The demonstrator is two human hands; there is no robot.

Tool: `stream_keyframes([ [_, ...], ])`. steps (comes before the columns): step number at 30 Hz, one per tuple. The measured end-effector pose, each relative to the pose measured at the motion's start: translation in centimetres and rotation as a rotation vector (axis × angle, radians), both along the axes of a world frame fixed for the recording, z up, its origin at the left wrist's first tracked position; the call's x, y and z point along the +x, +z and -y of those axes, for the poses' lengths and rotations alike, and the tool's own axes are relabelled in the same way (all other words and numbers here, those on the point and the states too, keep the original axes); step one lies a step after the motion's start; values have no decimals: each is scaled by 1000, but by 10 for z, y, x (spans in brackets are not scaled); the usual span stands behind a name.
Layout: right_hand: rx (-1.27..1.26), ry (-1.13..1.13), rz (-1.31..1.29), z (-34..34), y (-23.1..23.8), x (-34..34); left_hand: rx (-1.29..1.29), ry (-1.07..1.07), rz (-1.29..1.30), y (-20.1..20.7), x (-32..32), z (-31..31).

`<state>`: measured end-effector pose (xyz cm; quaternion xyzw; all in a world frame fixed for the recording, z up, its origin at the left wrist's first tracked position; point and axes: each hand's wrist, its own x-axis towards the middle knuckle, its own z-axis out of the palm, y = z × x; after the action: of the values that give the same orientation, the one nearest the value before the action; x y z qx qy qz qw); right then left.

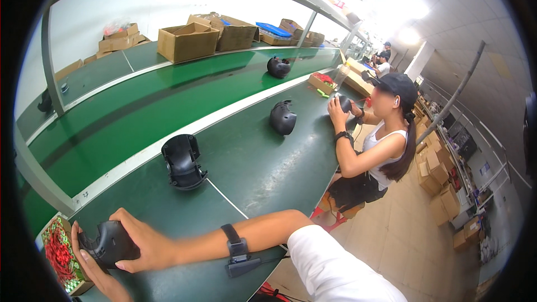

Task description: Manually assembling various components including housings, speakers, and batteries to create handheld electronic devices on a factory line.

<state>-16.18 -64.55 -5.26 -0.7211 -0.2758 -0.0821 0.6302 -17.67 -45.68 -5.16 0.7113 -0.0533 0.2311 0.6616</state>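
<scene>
A curved black plastic shell (116, 245) is held between my two hands at the near left of the bench. My right hand (137, 237) grips its right side, with fingers over the top and the thumb below. Along the shell's left side, my left hand (92, 265) has its fingers closed against it, partly hidden at the lower edge. Just left of my hands, an open cardboard box (82, 288) holds red wires with green-and-white ends. Farther along the bench lies another open black shell (184, 163), its hollow side showing.
Beyond it sits a rounded black housing (283, 118); a similar one (278, 67) rests on the green conveyor belt (134, 100). A co-worker (386, 140) at right holds a dark part. Cardboard boxes (187, 42) line the back shelf. A metal post (53, 61) rises at left.
</scene>
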Motion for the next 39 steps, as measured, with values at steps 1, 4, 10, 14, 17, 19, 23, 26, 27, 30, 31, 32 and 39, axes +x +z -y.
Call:
stream_keyframes([
  [1,-6,14,-36,-1,3,-2,-31,-11,-5,1,-1,-2],
  [4,-37,-8,170,6,-9,6,100,-38,68,-14,7,2],
  [10,-54,-22,182,5,-5,3,271,-35,98,-6,-2,2],
  [14,-78,-15,140,6,-5,2,-31,-64,-24,3,-4,6],
  [17,-49,-7,77,4,-5,1,-50,-54,-35,4,-4,7],
  [19,-53,-13,94,4,-4,2,-31,-58,-21,-4,1,1],
  [23,-51,-6,159,7,-8,6,218,-41,97,-14,6,2],
  [26,-28,-8,100,1,1,5,286,-16,85,-2,-2,3],
  [27,-22,2,-4,0,5,1,271,-9,60,3,-4,0],
  [30,-10,-59,99,-13,-5,3,270,6,27,17,-15,-7],
  [31,-42,-67,101,-4,-5,4,253,-4,23,20,-12,0],
  [32,104,5,-83,-1,-6,2,237,-24,46,20,-8,5],
  [39,-12,-65,-108,17,13,-9,134,-104,13,25,-15,20],
])
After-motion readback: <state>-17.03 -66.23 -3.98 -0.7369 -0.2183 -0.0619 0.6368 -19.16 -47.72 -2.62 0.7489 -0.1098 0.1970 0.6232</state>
